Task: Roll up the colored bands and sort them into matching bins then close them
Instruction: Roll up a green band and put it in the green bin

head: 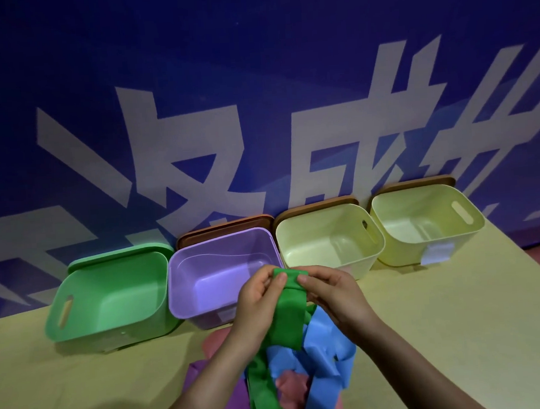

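Observation:
My left hand (258,296) and my right hand (329,291) both pinch the top end of a green band (289,318), folded over between my thumbs and fingers. The band hangs down to the table's front edge. Under it lies a pile with a blue band (327,356), a pink band (291,391) and a purple band (204,378). Behind stand open bins in a row: a green bin (109,298), a purple bin (216,272) and two pale yellow bins (329,241) (423,222).
A green lid (119,254) leans behind the green bin, and brown lids (225,228) stand behind the other bins against the blue wall. The rightmost bin carries a pale label (435,253). The tan table (445,313) ends at right.

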`<state>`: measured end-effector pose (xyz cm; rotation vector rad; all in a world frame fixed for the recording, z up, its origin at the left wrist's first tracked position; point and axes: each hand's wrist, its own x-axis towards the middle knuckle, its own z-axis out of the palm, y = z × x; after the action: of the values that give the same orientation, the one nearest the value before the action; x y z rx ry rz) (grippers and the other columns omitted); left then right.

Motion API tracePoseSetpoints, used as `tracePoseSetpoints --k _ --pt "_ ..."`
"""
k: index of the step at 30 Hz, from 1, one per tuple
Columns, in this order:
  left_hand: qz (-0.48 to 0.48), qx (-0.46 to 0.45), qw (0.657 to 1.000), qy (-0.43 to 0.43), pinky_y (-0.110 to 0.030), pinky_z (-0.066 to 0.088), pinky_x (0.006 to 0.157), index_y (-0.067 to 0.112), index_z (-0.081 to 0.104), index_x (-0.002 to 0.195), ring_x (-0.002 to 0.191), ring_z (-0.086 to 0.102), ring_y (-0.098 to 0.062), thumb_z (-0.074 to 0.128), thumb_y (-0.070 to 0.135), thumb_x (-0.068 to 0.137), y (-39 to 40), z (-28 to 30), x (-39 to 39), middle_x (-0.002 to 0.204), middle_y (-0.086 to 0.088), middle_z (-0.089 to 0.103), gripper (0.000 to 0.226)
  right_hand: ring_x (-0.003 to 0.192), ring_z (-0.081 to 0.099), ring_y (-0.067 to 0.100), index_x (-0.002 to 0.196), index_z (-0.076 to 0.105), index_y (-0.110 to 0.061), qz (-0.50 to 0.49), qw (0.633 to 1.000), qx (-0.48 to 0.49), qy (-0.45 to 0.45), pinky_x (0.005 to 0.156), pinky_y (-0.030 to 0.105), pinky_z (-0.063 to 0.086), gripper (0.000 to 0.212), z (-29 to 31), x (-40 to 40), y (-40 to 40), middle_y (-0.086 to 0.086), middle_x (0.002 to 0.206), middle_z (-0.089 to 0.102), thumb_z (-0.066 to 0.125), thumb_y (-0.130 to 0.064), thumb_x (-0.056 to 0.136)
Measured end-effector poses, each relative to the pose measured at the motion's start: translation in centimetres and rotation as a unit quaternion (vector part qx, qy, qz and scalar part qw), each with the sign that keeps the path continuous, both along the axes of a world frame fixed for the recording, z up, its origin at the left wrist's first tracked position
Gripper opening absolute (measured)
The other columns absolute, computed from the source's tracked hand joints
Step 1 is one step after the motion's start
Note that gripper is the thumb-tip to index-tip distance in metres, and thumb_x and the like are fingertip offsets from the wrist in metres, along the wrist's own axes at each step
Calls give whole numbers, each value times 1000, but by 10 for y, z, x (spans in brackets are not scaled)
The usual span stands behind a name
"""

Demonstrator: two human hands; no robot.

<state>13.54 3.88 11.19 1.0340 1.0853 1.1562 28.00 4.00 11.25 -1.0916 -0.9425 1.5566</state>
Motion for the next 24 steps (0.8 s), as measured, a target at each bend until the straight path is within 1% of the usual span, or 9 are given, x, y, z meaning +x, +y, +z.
tracePoseSetpoints --k 2,6,10,13,16,18,20,22,24 --pt "4 -7 1000 -15 -45 41 77 12 62 79 80 55 -29 67 32 80 -3 3 1 82 -18 60 21 81 58 30 90 76 -7 0 1000 -1 -3 78 40 48 36 1 2 -3 23 93 70 79 -31 62" --pt "13 -64 995 -77 -57 46 88 9 68 84 89 60 -38 70 38 77 -9 7 3 93 -25 63 29 66 59 18 89 74 -2 -19 995 68 -76 62 23 49 8 13 5 -14 15 78 70 70 -3 82" --pt "-22 -131 987 -90 -47 51 90 8 75 93 97 67 -34 55 41 80 -20 12 5 103 -20 70 41 71 66 12 88 73 -4 -56 987 117 -91 65 22 51 9 23 6 -22 9 82 74 66 1 85" --pt "-20 -87 995 -40 -44 44 89 15 76 87 92 62 -32 71 35 79 -30 11 5 94 -19 69 23 76 67 13 86 74 -15 -76 973 171 -136 71 25 52 16 24 7 -29 3 82 73 68 -1 84" --pt "13 -75 997 -30 -46 45 89 16 76 85 93 62 -34 65 28 83 -36 11 6 96 -23 69 16 76 63 6 90 74 -22 -81 921 282 -255 71 17 48 17 24 9 -39 -8 81 68 70 -6 84" --pt "29 -76 996 -47 -45 46 90 16 76 83 94 63 -32 53 15 93 -40 11 7 95 -20 70 25 78 61 5 97 74 -17 -66 875 360 -317 72 17 48 15 25 12 -44 -7 84 66 69 -11 84" --pt "27 -81 994 -67 -38 49 81 13 74 82 86 63 -28 42 11 96 -45 16 6 88 -17 69 35 82 61 5 104 73 -15 -39 848 407 -338 73 20 49 19 27 16 -49 -4 89 65 66 -17 86" --pt "14 -96 992 -76 -25 51 60 8 68 85 68 63 -20 35 12 97 -51 22 6 76 -12 67 35 87 61 6 107 72 -15 -21 833 428 -349 76 21 50 22 28 18 -52 -3 94 64 63 -20 87" --pt "2 -108 990 -92 -22 48 52 6 65 92 65 62 -17 33 15 96 -54 24 4 78 -11 67 34 91 61 9 106 73 -15 -9 815 442 -374 80 20 49 23 28 20 -52 -2 97 64 61 -21 88"
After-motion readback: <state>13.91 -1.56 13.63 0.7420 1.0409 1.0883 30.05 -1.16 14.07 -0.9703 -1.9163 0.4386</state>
